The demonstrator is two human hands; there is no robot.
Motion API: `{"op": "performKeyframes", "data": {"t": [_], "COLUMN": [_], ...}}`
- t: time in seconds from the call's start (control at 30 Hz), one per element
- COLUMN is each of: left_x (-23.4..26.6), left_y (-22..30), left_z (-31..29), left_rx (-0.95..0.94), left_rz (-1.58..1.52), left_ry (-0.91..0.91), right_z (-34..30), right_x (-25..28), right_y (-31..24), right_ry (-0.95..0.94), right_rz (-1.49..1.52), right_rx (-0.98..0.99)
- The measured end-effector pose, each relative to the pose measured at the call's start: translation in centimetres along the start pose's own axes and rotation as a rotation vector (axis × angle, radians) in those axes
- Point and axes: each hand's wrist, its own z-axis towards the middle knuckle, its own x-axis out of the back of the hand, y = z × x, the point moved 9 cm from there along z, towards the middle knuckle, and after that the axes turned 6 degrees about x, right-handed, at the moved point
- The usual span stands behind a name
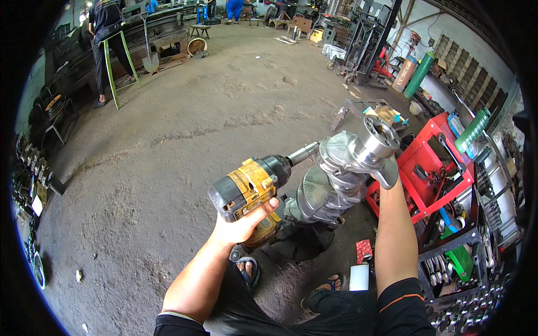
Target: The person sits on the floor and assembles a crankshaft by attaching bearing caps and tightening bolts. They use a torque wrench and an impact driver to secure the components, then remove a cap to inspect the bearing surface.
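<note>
Aimed impact wrench (253, 181), clamped in left hand (242, 225), at crankshaft (324, 193) hiding right hand (394, 187) of uncertain grip, next needing alignment.

Short black sleeves (404, 316), orange stripe (400, 297) on right cuff, dark trousers (344, 315), dark open sandals (256, 273)

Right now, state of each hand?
Left hand: closed, holding the yellow-and-black power tool.
Right hand: at the metal crankshaft, mostly hidden behind it; open or closed can't be told.
</note>
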Motion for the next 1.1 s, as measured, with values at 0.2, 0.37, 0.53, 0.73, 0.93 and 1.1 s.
{"op": "performKeyframes", "data": {"t": [0.2,0.37,0.53,0.73,0.93,1.1], "left_x": [-0.4,-0.2,0.7,2.6,1.6,-4.4], "left_y": [-0.6,-0.6,-2.0,-0.4,-2.5,-0.4], "left_z": [0.2,0.3,-0.2,-1.9,-4.9,-6.4], "left_rx": [0.160,0.116,0.167,0.015,0.253,-0.150], "left_rz": [-0.026,-0.068,-0.340,-0.273,0.107,0.508], "left_ry": [-0.014,-0.027,-0.073,-0.252,-0.401,-0.714], "right_z": [-0.5,0.0,1.4,-11.9,-21.9,-26.6], "right_x": [-0.1,0.9,-2.3,-2.4,-14.0,-12.0], "right_y": [-0.4,0.1,-0.4,-1.6,15.3,18.9], "right_ry": [0.171,0.278,-0.081,1.023,0.819,1.212], "right_rz": [-0.172,-0.087,-0.411,-0.131,0.728,0.655], "right_rx": [0.016,0.021,0.082,0.148,-0.244,-0.191]}}
